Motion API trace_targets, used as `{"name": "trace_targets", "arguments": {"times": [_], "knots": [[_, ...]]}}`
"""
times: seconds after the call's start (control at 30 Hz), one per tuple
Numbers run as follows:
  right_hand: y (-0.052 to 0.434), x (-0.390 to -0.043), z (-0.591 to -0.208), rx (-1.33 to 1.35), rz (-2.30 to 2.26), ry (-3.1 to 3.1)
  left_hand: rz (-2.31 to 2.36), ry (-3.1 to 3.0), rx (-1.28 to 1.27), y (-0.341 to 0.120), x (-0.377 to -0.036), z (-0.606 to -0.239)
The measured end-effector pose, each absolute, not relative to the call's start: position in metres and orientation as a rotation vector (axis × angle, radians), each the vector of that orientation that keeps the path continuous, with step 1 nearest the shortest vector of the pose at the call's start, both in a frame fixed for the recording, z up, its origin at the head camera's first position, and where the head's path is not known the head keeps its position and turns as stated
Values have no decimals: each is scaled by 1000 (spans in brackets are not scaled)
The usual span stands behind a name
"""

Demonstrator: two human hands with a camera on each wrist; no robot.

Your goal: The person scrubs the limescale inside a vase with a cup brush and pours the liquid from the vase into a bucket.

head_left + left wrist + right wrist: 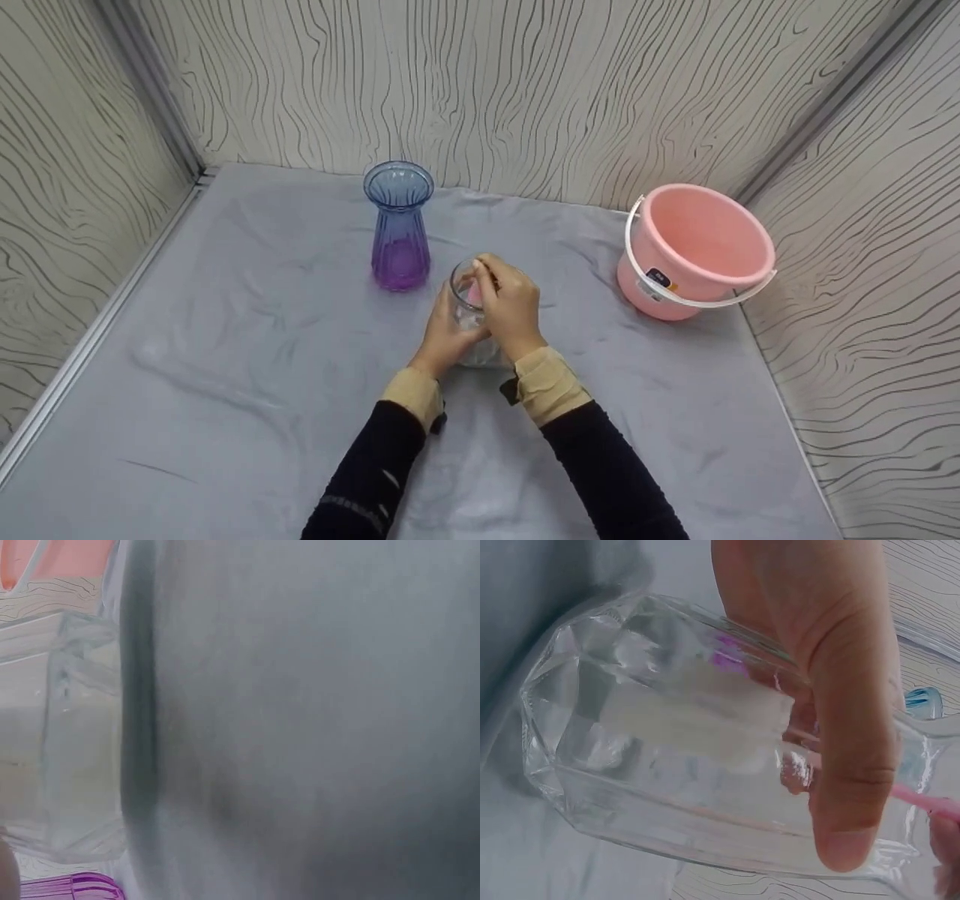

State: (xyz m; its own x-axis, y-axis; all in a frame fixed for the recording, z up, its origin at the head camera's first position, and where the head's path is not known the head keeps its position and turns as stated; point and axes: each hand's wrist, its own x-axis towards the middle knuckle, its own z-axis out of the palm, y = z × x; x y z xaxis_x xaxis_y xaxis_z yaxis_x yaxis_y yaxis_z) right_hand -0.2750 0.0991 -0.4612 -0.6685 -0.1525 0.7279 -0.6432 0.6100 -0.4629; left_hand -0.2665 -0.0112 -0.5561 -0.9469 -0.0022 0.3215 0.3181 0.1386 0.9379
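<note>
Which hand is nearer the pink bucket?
Right. The right hand, at the mouth of the clear vase, is left of the bucket; the left hand, gripping the vase's side, is farther left.

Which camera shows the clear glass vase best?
The right wrist view: the clear glass vase looks big, base to neck, though the left hand covers part. The left wrist view shows only its lower part; the head view shows it small, partly hidden.
</note>
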Motion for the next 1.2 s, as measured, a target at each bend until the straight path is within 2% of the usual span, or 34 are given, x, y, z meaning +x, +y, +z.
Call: {"name": "trace_targets", "arguments": {"times": [0.73,1.2], "knots": [[97,-274,-461,525,1117,-2179,-1913,-2171,-294,-11,-265,-556],[96,-274,-466,599,1107,-2088,-1928,-2133,-313,-11,-267,-557]]}}
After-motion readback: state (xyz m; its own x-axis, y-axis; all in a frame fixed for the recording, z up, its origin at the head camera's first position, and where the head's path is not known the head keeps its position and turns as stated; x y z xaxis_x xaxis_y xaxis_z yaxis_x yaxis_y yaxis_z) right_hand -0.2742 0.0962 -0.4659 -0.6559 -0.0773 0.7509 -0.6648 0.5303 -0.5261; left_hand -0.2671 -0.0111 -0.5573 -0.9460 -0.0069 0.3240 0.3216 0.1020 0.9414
